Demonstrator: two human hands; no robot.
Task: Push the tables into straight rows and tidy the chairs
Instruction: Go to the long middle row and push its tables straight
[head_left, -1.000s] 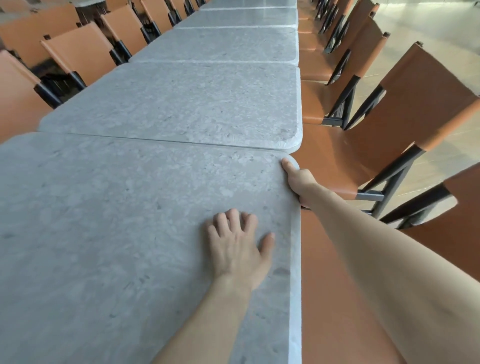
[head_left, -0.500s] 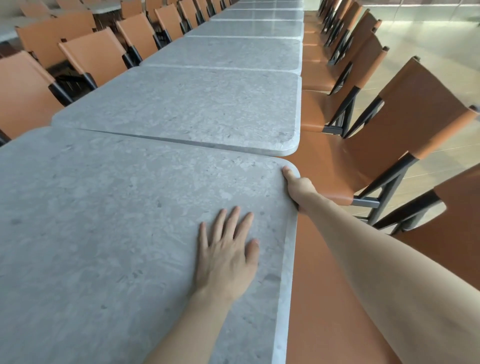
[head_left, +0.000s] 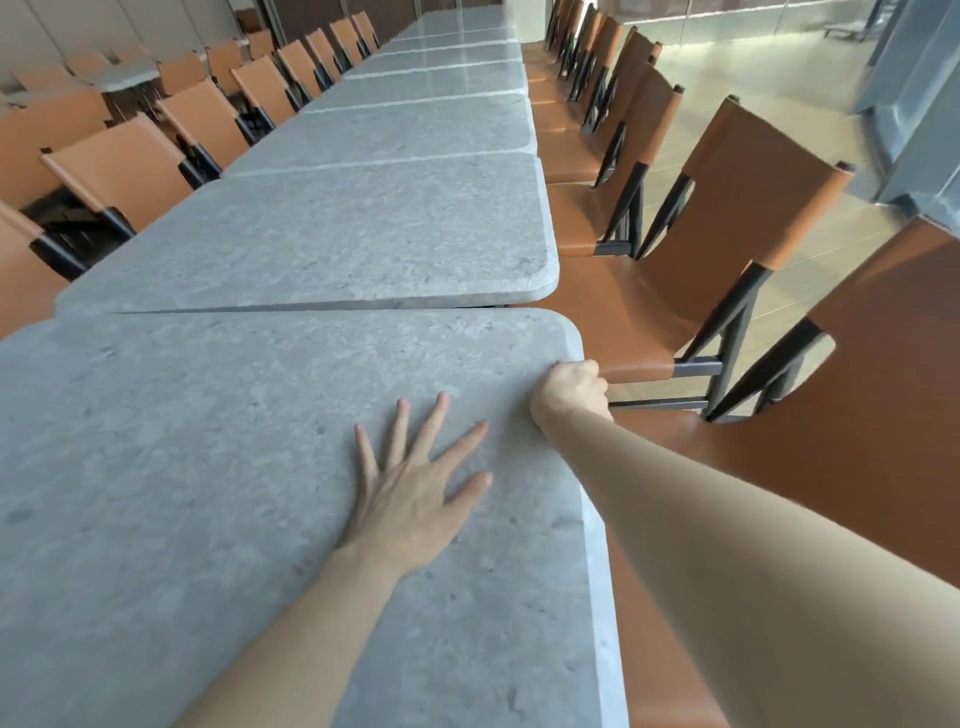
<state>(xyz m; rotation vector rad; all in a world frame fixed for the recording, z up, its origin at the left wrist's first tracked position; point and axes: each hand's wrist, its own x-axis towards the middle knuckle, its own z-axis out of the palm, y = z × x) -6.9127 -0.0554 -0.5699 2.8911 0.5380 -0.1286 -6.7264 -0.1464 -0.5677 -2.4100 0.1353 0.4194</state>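
The right hand (head_left: 569, 392) grips the near table (head_left: 208, 441) at its far right corner; the left hand (head_left: 415, 483) presses flat on top. This corner sticks out right of the next table (head_left: 337, 239).

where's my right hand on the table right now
In the head view, your right hand grips the right edge of the nearest grey stone-look table, just below its far right corner, beside the orange leather chair.
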